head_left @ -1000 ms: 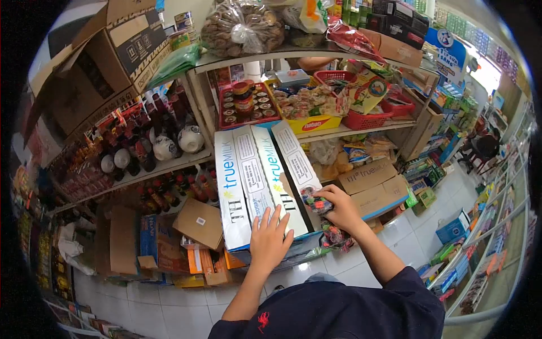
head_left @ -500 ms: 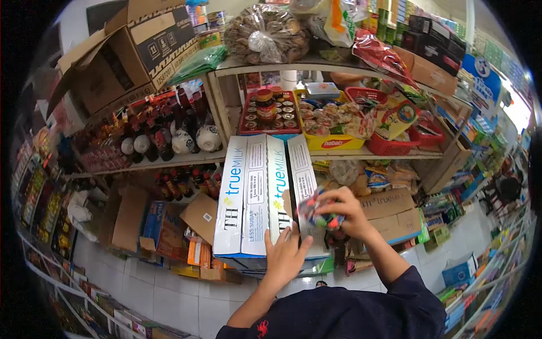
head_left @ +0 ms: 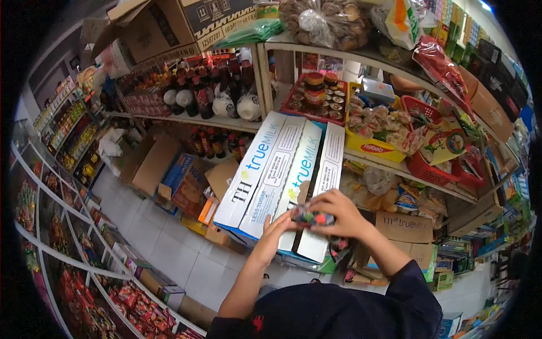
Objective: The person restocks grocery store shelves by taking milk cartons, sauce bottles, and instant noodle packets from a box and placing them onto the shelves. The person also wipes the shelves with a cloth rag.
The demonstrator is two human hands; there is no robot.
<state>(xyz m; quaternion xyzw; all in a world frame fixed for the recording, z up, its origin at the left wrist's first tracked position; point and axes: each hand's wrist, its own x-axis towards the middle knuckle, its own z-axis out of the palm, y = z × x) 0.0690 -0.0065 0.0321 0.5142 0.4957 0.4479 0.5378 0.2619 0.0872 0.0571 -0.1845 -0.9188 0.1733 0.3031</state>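
Observation:
My right hand is closed round a small dark packet with red and green patches; its exact kind is blurred. At the packet's left end, my left hand pinches it between fingers and thumb. Both hands are just above a white TH true MILK carton, near its front end. The carton's top flaps leave a dark gap along the right, and a torn brown patch shows close to the fingers.
Behind the carton, shelves hold a red tray of jars, a yellow Nabati box of small packs and a red basket. Dark bottles stand left. Cardboard boxes sit low on the right; glass-fronted shelving lines the left.
The view has swung left, so the scene sits further right and tilted. My left hand, spread on the carton before, has come up to the packet in my right hand.

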